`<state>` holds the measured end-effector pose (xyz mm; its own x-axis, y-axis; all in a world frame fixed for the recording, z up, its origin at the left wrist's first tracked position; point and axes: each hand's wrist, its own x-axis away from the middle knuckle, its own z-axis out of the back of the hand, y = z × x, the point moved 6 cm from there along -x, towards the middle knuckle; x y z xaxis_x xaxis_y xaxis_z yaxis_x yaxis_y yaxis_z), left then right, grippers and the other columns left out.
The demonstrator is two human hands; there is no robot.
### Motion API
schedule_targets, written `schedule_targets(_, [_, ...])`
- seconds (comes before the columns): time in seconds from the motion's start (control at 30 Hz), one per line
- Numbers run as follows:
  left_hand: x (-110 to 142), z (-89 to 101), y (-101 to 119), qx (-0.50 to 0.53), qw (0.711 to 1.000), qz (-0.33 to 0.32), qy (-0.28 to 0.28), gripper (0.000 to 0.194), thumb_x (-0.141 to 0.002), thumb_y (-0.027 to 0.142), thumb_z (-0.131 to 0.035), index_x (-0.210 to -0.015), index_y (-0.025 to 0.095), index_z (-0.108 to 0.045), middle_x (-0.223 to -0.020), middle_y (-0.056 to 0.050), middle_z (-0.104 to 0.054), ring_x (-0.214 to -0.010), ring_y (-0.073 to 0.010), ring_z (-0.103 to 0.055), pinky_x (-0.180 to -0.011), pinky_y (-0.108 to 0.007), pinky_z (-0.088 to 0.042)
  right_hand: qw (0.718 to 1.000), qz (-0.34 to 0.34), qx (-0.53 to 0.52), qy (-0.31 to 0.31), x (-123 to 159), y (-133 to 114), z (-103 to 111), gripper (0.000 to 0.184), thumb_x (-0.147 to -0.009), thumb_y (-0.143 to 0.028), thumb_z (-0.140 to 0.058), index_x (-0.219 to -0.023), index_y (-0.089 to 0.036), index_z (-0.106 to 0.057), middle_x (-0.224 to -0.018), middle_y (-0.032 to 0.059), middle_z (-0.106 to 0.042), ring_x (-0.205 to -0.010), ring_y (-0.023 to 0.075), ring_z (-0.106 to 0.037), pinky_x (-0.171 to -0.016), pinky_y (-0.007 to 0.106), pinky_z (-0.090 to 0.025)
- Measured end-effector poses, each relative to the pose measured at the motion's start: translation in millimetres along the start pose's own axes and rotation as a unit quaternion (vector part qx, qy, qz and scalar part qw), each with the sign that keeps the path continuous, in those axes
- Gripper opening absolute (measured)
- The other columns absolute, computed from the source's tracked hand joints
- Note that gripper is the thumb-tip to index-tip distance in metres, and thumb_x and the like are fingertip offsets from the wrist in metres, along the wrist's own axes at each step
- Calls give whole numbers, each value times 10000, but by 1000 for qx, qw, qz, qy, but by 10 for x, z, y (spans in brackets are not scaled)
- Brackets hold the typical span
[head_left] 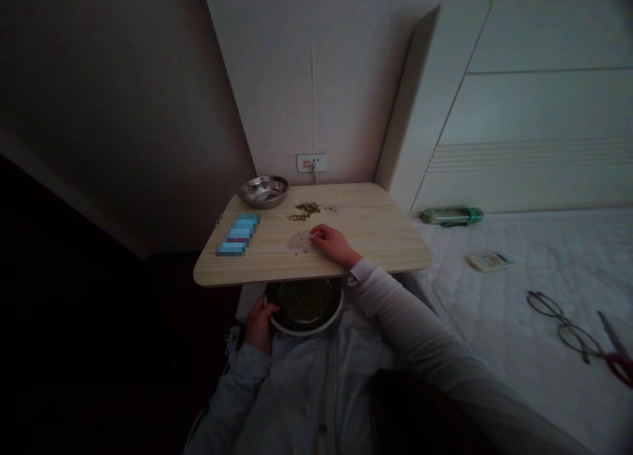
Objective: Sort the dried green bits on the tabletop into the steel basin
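1. I am looking down through the head view at a pale wood-grain table [380,227], its far edge running near a wall.
2. My left hand [260,323] is gripping the left side of a round dark dish [304,332] with a white rim, the thumb lying over the edge.
3. That dish is sitting at the lap, just below the near edge of the table, partly hidden by it; its inside is showing dark greenish matter, too dim for me to make out.
4. My right hand [333,245] is hovering over or resting on the table's near half, fingers curling and tips close together; I cannot tell whether they are pinching anything.
5. Those fingertips are reaching the right side of a thin translucent patch [299,242], with a few dark specks lying near it.
6. Beyond it, greenish-brown bits [307,208] are lying in a loose, scattered heap.
7. A steel bowl [270,203] is standing at the far left corner, and a blurred-out phone [238,235] is lying nearer me.
8. To the right, a green bottle [448,216], a small packet [489,262], glasses [564,322] and red-handled scissors [613,339] are lying on a white bed [469,310].
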<state>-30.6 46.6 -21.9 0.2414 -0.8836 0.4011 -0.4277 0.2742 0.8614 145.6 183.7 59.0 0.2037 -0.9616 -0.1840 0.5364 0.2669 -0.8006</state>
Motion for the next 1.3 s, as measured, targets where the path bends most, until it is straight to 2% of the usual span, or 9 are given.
schedule_targets(0.43, [-20,15,-34,17,1000,9,4,406,-469,112,-528,-872,162,-550,-603,24,-604,-605,-155,-569,-575,-266,-404,998,26,-26,-43,44,-30,-56,228,-680,-309,-487,-848,-162,-529,-642,-18,-551,-554,71,-464,-537,195,-339])
schedule_targets(0.63, [4,3,-18,15,1000,11,19,342,-456,119,-529,-794,163,-561,-588,21,-602,-576,-150,-561,-545,-253,-393,996,37,-48,-68,129,-118,-65,205,-676,-294,-491,-822,-155,-532,-587,-33,-515,-519,59,-430,-529,186,-332])
schedule_targets(0.9, [-28,29,-19,8,1000,-3,12,307,-457,118,-539,-761,154,-568,-579,21,-603,-538,-135,-548,-557,-250,-392,992,40,-67,-96,218,-104,-108,206,-674,-310,-490,-807,-157,-525,-575,-37,-492,-509,60,-411,-509,183,-316])
schedule_targets(1.2, [-21,26,-29,13,1000,0,14,291,-458,120,-540,-745,151,-577,-605,4,-612,-619,-164,-568,-567,-256,-402,989,46,-71,-120,302,-125,-126,221,-670,-329,-497,-808,-158,-521,-563,-40,-484,-508,60,-404,-506,183,-314])
schedule_targets(1.3, [-48,33,-44,20,1000,-11,-1,290,-470,116,-536,-755,153,-580,-619,2,-614,-664,-168,-571,-604,-261,-406,989,47,-69,-125,320,-129,-133,216,-672,-321,-499,-807,-155,-525,-567,-38,-489,-514,59,-411,-511,183,-317])
